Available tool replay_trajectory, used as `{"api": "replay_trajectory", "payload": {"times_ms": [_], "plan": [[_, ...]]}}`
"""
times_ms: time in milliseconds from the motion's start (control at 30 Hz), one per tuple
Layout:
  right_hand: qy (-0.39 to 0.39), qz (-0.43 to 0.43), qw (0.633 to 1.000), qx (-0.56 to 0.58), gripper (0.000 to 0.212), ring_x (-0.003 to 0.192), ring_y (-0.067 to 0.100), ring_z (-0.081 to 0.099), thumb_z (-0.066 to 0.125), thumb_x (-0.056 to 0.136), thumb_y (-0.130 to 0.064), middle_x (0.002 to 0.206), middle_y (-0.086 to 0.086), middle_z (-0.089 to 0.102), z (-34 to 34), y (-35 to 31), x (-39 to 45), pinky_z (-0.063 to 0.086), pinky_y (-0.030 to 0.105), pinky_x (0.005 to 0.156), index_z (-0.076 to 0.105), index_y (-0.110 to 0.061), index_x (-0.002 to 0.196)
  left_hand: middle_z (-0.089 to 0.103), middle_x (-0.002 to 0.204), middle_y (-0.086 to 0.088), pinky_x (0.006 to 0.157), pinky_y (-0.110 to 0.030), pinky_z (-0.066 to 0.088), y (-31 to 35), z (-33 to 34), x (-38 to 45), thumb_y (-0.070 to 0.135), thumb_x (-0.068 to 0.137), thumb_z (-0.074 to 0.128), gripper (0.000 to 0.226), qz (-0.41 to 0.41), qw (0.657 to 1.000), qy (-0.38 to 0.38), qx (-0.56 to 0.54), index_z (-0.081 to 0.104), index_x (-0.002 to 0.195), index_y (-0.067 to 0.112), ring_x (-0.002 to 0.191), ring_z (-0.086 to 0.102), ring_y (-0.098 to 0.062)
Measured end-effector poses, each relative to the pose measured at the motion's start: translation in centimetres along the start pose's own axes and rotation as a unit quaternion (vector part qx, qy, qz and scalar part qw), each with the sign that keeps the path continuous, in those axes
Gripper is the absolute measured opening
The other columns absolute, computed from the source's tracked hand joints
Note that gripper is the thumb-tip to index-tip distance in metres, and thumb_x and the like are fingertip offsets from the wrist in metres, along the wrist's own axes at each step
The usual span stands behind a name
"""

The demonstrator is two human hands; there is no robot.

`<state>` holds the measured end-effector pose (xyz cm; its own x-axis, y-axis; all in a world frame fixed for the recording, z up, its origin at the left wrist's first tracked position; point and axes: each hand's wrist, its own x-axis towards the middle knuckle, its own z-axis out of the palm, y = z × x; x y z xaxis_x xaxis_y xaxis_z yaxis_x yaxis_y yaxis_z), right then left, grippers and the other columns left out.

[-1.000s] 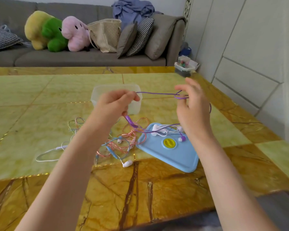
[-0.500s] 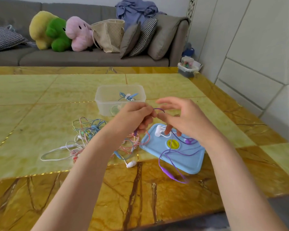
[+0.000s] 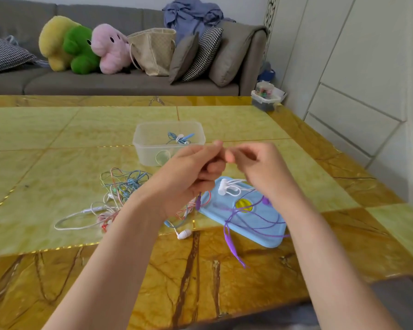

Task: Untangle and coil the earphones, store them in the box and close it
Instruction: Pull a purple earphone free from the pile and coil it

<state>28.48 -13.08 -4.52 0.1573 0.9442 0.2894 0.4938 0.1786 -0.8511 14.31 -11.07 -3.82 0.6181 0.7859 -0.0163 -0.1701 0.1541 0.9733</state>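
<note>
Desk (image 3: 45, 144): glossy yellow-green marble tiles with a brown veined border, running the full width of the frame. Grey sofa (image 3: 105, 82) is sitting behind it at 12 o'clock, carrying yellow, green and pink plush toys (image 3: 81, 46), a tan bag (image 3: 154, 51), cushions and a blue garment. White panelled wall is filling the 2 o'clock side; a small lidded tub (image 3: 265, 100) is sitting off the desk's far right corner.

Tangle of mixed earphones (image 3: 119, 186) is lying at 9 o'clock of the hands. Clear box (image 3: 168, 145) is standing open at 12 o'clock of them, holding one coiled blue set. Left hand (image 3: 188, 177) grip: fingers curled, pinching the purple earphones (image 3: 246, 217); the plug end is hanging below the fist. Right hand (image 3: 260, 170) grip: fingers curled beside the left, blurred, cannot tell what it is holding. Purple cable is looping down over the blue lid (image 3: 255, 225) at 5 o'clock, where a white coiled set (image 3: 227, 188) is lying.
</note>
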Motion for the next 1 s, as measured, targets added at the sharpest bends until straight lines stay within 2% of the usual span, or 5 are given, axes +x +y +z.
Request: {"api": "replay_trajectory", "payload": {"times_ms": [167, 467, 667, 767, 1000], "plan": [[-0.13, -0.013, 0.983, -0.13, 0.036, 0.048, 0.014, 0.038, 0.051, 0.094, -0.019, 0.043, -0.004, 0.037, 1.8, -0.5, -0.7, 0.027, 0.031, 0.051, 0.058, -0.018, 0.059, 0.072, 0.097, -0.008, 0.071, -0.015, 0.055, 0.2, -0.8, 0.4, 0.016, 0.099, 0.035, 0.032, 0.051, 0.984, 0.067, -0.157, 0.062, 0.106, 0.001, 0.085, 0.069, -0.012], [-0.136, 0.025, 0.99, 0.037, 0.014, 0.047, 0.021, 0.051, 0.058, 0.09, -0.007, 0.048, -0.003, 0.055, -0.2, -0.9, -0.8, 0.048, 0.028, 0.053, 0.068, -0.008, 0.079, 0.064, 0.117, -0.009, 0.096, -0.032, 0.048, -0.1, -2.6, 0.9, 0.014, 0.099, 0.038, 0.026, 0.047, 0.981, 0.18, -0.054, 0.061, 0.108, 0.006, 0.11, 0.061, -0.025], [-0.169, 0.094, 0.957, 0.215, 0.012, 0.03, 0.004, 0.025, 0.059, 0.086, -0.011, 0.051, -0.003, 0.044, -2.5, -1.2, -0.9, 0.03, 0.015, 0.035, 0.067, -0.002, 0.082, 0.071, 0.105, -0.004, 0.089, -0.033, 0.053, -1.1, -1.2, -0.1, 0.024, 0.098, 0.038, 0.029, -0.093, 0.991, -0.029, 0.09, 0.063, 0.109, 0.015, 0.094, 0.069, -0.026], [-0.15, 0.103, 0.938, 0.295, 0.018, 0.033, 0.002, 0.019, 0.06, 0.076, -0.023, 0.051, -0.007, 0.037, -3.4, -0.7, -0.6, 0.015, 0.015, 0.035, 0.067, -0.006, 0.077, 0.072, 0.1, -0.011, 0.056, -0.018, 0.052, -0.3, -1.0, -0.9, 0.03, 0.091, 0.041, 0.033, -0.093, 0.99, -0.087, 0.052, 0.065, 0.107, 0.013, 0.069, 0.069, -0.018], [-0.07, 0.101, 0.949, 0.289, 0.023, 0.042, 0.007, 0.031, 0.058, 0.09, -0.021, 0.055, -0.001, 0.041, -1.9, -0.3, -0.7, 0.025, 0.021, 0.043, 0.064, -0.015, 0.068, 0.073, 0.088, -0.009, 0.034, -0.01, 0.033, -0.2, 0.3, -1.1, 0.03, 0.086, 0.04, 0.038, -0.058, 0.986, -0.159, -0.003, 0.073, 0.099, 0.017, 0.042, 0.054, -0.007]]}}
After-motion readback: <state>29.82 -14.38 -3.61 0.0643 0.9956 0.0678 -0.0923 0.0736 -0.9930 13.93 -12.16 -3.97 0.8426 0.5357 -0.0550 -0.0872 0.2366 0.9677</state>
